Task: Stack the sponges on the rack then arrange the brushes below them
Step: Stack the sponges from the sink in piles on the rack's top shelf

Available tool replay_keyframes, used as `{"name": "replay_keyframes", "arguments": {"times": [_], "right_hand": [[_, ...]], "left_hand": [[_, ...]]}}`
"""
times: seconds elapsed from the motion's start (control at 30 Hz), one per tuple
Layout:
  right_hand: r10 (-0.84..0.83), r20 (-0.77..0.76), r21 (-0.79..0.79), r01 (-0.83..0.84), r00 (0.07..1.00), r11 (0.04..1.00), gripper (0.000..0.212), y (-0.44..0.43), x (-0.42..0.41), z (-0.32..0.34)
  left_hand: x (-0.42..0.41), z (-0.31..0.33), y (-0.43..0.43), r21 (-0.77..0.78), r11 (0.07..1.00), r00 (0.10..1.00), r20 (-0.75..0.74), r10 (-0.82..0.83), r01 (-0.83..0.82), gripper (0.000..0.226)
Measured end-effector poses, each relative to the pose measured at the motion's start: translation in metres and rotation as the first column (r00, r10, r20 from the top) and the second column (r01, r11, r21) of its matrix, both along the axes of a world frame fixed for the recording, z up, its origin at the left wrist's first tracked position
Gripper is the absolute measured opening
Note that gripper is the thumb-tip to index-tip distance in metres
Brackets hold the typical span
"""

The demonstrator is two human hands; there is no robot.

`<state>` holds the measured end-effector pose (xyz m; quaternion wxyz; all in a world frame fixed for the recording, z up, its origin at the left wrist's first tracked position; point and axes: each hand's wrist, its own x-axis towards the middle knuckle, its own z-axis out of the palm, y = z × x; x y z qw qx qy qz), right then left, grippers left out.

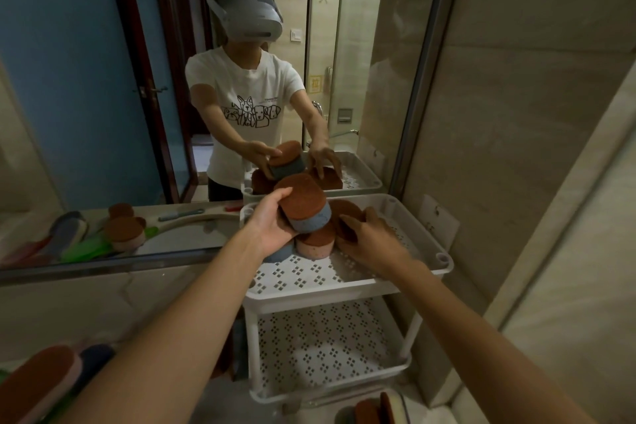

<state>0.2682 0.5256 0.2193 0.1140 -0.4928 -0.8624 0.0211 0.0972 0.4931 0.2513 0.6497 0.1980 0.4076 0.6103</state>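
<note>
A white two-tier rack [344,280] stands against the mirror. My left hand [275,224] grips a blue sponge with a brown scouring top [304,205], held tilted above other sponges on the top shelf. Under it lie a pink sponge with a brown top [315,244] and a blue one [280,253]. My right hand [370,239] rests on another brown-topped sponge [346,217] at the back of the shelf. The lower shelf [323,351] holds nothing. More sponges lie at the bottom left [38,385] and bottom right [378,410].
A large mirror [103,79] behind the counter reflects me, the rack and counter items. Its reflection shows sponges and green and pink brushes [86,246] on the counter. A marble wall [516,148] closes the right side beside the rack.
</note>
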Motion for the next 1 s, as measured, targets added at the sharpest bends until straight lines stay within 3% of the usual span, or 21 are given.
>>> {"name": "replay_keyframes", "arguments": {"times": [0.27, 0.37, 0.43, 0.5, 0.63, 0.77, 0.87, 0.9, 0.93, 1.0], "right_hand": [[-0.041, 0.228, 0.050, 0.030, 0.973, 0.998, 0.058, -0.006, -0.002, 0.007], [-0.054, -0.031, -0.026, 0.053, 0.998, 0.998, 0.056, -0.009, 0.004, 0.014], [-0.050, -0.335, -0.023, 0.045, 0.941, 0.999, 0.058, -0.013, 0.007, 0.022], [0.004, -0.515, -0.014, -0.014, 0.857, 1.000, 0.063, -0.018, 0.008, 0.029], [0.067, -0.599, 0.021, -0.068, 0.798, 0.997, 0.055, -0.020, 0.007, 0.030], [-0.034, -0.654, 0.026, 0.068, 0.756, 0.997, 0.046, -0.016, 0.016, 0.027], [-0.147, -0.703, -0.060, 0.148, 0.696, 0.987, 0.052, -0.010, 0.024, 0.024], [-0.187, -0.698, -0.090, 0.175, 0.691, 0.980, 0.055, -0.008, 0.027, 0.024], [-0.215, -0.670, -0.089, 0.211, 0.711, 0.973, 0.057, -0.007, 0.029, 0.023], [-0.246, -0.527, -0.004, 0.287, 0.814, 0.958, 0.060, -0.006, 0.032, 0.020]], "left_hand": [[0.000, -0.001, 0.000, -0.004, 0.999, 0.999, 0.001, 0.037, -0.037, 0.041], [0.008, 0.007, -0.001, 0.015, 0.996, 0.996, -0.015, 0.083, -0.083, 0.041], [0.013, 0.015, 0.003, 0.036, 0.990, 0.989, -0.050, 0.141, -0.139, 0.041], [0.021, 0.022, 0.009, 0.058, 0.980, 0.975, -0.107, 0.196, -0.191, 0.039], [0.046, 0.031, 0.016, 0.072, 0.989, 0.954, -0.265, 0.141, -0.126, 0.032], [0.062, 0.030, 0.016, 0.091, 0.996, 0.959, -0.284, 0.007, 0.020, 0.041], [0.064, 0.025, 0.018, 0.177, 0.984, 0.953, -0.297, 0.053, 0.000, 0.035], [0.065, 0.023, 0.019, 0.191, 0.982, 0.910, -0.406, 0.087, -0.008, 0.033], [0.065, 0.021, 0.020, 0.194, 0.981, 0.805, -0.585, 0.101, 0.018, 0.030], [0.066, 0.009, 0.022, 0.143, 0.975, 0.435, -0.899, 0.056, 0.169, 0.031]]}}
